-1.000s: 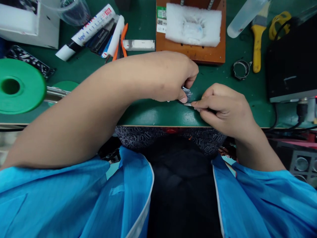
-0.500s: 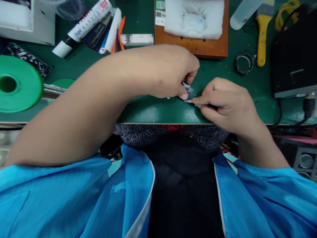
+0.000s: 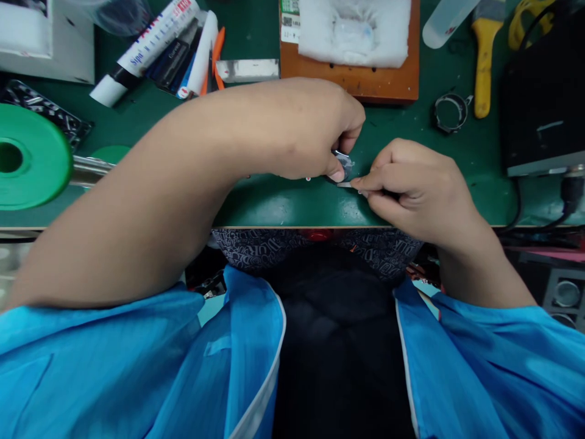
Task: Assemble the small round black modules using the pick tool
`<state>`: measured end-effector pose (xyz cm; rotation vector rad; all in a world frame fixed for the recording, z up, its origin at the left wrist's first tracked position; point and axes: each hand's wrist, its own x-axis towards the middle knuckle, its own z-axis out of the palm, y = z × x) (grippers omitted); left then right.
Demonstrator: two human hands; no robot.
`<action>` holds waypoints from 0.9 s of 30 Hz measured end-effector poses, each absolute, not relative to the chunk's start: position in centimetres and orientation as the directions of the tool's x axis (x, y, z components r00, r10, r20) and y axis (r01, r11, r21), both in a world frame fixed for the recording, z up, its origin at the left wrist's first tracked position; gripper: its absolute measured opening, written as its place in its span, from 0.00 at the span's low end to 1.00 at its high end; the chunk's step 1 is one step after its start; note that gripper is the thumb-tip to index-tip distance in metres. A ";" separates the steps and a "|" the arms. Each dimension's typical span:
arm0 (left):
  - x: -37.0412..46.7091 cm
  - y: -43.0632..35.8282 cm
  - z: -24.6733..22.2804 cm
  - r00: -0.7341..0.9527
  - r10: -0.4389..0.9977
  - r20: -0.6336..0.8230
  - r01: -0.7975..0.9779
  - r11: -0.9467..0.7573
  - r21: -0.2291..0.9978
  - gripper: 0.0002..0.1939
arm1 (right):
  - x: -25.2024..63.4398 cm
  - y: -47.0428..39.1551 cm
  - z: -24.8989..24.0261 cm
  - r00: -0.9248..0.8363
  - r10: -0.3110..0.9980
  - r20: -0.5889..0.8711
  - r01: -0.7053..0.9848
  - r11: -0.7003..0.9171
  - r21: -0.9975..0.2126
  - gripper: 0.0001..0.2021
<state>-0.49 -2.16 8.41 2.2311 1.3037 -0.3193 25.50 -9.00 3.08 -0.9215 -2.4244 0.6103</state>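
Observation:
My left hand [image 3: 340, 131] is closed on a small dark part [image 3: 346, 163] with a shiny, clear-looking face, held low over the green bench top near its front edge. Most of that part is hidden by the fingers. My right hand [image 3: 406, 186] pinches a thin pale blade-like tool [image 3: 344, 185], whose tip reaches the lower edge of the part beside my left thumb. The rest of the tool is covered by the right fingers, so its exact kind cannot be seen.
Beyond the hands lies a brown block [image 3: 347, 82] with white foam [image 3: 354, 36] on it. A metal ring [image 3: 451, 113] and a yellow-handled brush [image 3: 483, 67] are right, near a black box [image 3: 543, 103]. Left are a marker [image 3: 146, 52] and a green reel [image 3: 34, 155].
Both hands keep the same grip and hardly move relative to each other. The bench items sit slightly further left and higher in view, as the camera has shifted a little.

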 end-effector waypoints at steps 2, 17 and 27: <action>-0.4 -2.3 8.6 0.497 0.732 -0.465 0.866 -0.390 0.312 0.24 | 25.5 -9.0 3.1 -0.668 0.693 0.271 0.479 0.679 -0.556 0.15; -0.4 -2.3 8.5 0.484 0.735 -0.474 0.868 -0.338 0.363 0.26 | 25.6 -9.1 3.1 -0.662 0.692 0.290 0.476 0.686 -0.550 0.14; -0.9 -1.8 7.7 0.524 0.735 -0.431 0.839 -0.356 0.411 0.23 | 25.4 -9.3 3.3 -0.655 0.715 0.242 0.510 0.656 -0.556 0.15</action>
